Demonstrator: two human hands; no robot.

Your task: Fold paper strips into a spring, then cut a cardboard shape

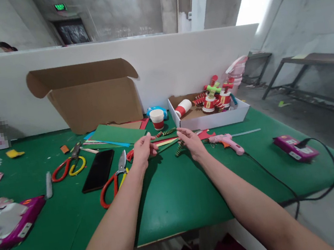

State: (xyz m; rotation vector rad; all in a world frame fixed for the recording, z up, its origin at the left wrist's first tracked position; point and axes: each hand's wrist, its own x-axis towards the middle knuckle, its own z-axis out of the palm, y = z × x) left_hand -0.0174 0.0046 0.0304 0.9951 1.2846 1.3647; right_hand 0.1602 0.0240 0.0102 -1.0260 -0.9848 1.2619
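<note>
Both my hands reach out over the green table (pixel 178 195). My left hand (pixel 143 149) is closed in a pinch on one end of a folded red-and-green paper strip (pixel 165 132). My right hand (pixel 191 140) pinches the other end of that strip, with a second folded strip (pixel 178 150) lying just under its fingers. Strips of red and yellow paper (pixel 165 142) lie on the table between my hands. A red-and-white paper cup (pixel 157 119) stands just behind them.
Two pairs of red-handled scissors (pixel 112 180) (pixel 68 166), a black phone (pixel 98 170) and green sheets (pixel 117 133) lie left. A pink glue gun (pixel 226 141) with black cord lies right. A white box (pixel 213 118) of paper crafts and an open cardboard box (pixel 92 94) stand behind.
</note>
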